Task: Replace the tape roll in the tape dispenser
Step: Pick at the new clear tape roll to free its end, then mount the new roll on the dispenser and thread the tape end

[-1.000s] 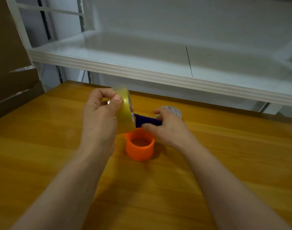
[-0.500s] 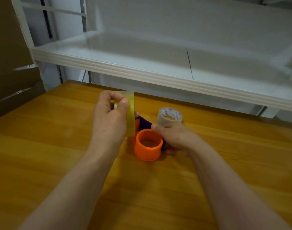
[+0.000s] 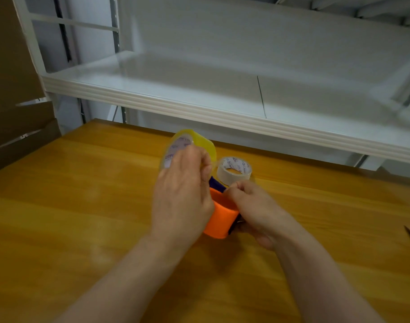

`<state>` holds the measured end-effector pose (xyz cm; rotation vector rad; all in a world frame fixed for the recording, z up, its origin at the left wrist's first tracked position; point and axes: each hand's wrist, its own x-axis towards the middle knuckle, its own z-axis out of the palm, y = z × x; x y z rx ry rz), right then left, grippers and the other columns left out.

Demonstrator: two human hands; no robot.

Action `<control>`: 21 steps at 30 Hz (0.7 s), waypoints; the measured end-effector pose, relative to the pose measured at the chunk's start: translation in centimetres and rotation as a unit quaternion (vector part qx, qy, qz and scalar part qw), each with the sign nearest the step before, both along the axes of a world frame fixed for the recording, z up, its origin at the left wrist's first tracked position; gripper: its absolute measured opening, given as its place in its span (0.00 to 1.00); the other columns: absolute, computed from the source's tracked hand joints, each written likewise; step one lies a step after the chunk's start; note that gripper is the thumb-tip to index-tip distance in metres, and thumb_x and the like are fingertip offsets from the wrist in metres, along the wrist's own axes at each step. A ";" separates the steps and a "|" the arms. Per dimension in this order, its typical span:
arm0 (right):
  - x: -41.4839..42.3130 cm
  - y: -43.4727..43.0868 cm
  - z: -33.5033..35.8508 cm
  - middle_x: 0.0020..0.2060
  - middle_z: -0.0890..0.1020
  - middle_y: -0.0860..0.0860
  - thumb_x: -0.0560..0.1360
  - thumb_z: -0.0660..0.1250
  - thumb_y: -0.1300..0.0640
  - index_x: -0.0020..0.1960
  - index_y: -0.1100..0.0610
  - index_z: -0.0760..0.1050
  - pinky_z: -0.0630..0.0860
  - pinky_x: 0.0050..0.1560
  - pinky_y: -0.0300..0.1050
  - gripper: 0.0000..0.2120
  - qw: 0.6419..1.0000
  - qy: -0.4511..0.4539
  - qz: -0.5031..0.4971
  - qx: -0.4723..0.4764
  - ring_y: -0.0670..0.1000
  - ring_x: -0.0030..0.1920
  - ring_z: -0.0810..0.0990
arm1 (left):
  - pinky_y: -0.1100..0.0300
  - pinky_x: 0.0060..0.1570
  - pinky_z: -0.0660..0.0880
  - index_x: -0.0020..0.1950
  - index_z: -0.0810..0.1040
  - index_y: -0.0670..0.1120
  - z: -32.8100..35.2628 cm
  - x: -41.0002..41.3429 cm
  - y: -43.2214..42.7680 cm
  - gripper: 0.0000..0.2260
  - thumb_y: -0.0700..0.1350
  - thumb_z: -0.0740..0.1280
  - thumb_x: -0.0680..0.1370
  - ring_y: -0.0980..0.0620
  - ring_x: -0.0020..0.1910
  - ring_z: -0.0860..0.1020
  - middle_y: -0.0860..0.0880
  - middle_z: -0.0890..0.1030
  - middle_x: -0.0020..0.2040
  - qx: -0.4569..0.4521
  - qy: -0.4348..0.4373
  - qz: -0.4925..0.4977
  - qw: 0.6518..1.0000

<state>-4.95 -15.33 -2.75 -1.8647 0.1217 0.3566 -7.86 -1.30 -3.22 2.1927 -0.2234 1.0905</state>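
dispenser (image 3: 221, 215) mostly behind hands, roll (image 3: 187, 145) blurred

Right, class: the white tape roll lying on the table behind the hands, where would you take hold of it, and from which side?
Take the white tape roll from above, one finger inside the open hole and the thumb on the outer wall. It lies flat on the table with the hole facing up. Its far side looks best, since the right hand and dispenser crowd the near side.

Two bare forearms reach in from the bottom edge. The left hand (image 3: 183, 197) and right hand (image 3: 255, 210) wear no gloves. No sleeves, rings or watch show.
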 end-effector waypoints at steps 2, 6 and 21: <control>-0.3 -0.1 -0.3 0.39 0.75 0.54 0.82 0.64 0.53 0.56 0.58 0.75 0.72 0.46 0.55 0.08 0.996 0.011 -0.033 0.081 0.55 0.42 0.74 | 0.54 0.38 0.69 0.49 0.72 0.45 -0.3 0.3 0.0 0.02 0.41 0.62 0.82 0.52 0.38 0.71 0.53 0.71 0.43 0.039 -0.023 0.022 0.999; -0.9 0.2 -0.4 0.45 0.81 0.53 0.81 0.65 0.51 0.58 0.54 0.77 0.74 0.45 0.50 0.10 0.977 -0.095 -0.135 0.132 0.52 0.43 0.78 | 0.55 0.41 0.67 0.49 0.71 0.47 -0.7 0.9 0.1 0.09 0.49 0.55 0.82 0.54 0.39 0.70 0.55 0.70 0.43 0.035 -0.012 0.035 0.999; -4.0 2.6 -0.4 0.64 0.75 0.47 0.76 0.70 0.52 0.69 0.44 0.73 0.78 0.43 0.28 0.22 0.944 -0.291 -0.112 0.104 0.37 0.53 0.79 | 0.53 0.38 0.71 0.53 0.65 0.51 -2.1 1.6 0.1 0.03 0.44 0.59 0.84 0.51 0.41 0.74 0.50 0.75 0.45 -0.247 0.038 -0.013 0.968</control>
